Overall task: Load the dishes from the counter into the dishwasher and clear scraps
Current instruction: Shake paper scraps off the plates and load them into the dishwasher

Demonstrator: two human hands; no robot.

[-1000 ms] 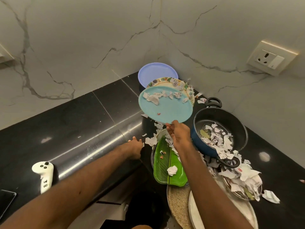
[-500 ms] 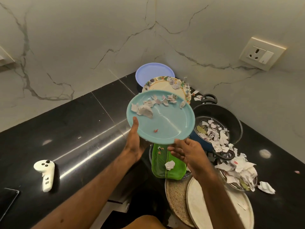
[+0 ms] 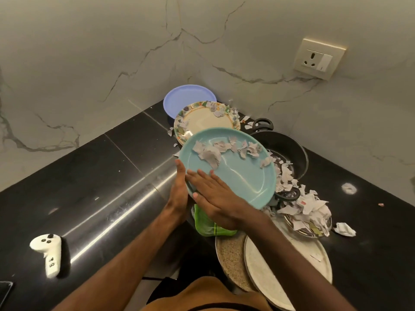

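A teal plate [image 3: 242,176] is held tilted above the black counter [image 3: 101,176], with torn paper scraps [image 3: 215,151] lying along its upper part. My left hand [image 3: 178,194] grips its left rim, thumb on the front and fingers hidden behind. My right hand [image 3: 217,198] lies flat on the plate's lower left face with fingers straight. Behind the teal plate sit a floral-rimmed plate [image 3: 206,118] with scraps and a lilac plate [image 3: 186,97]. To the right, a black pot [image 3: 289,151] holds more scraps.
A green leaf-shaped plate [image 3: 206,227] lies under my hands. A steel bowl [image 3: 312,232] heaped with scraps and two round trays [image 3: 269,272] sit at the right front. A white controller [image 3: 48,250] lies far left. A wall socket [image 3: 318,58] is at the upper right.
The teal plate came nearer and tilted. My left hand rose from the counter and took its left rim; my right hand let go of the near edge and laid flat on its face.
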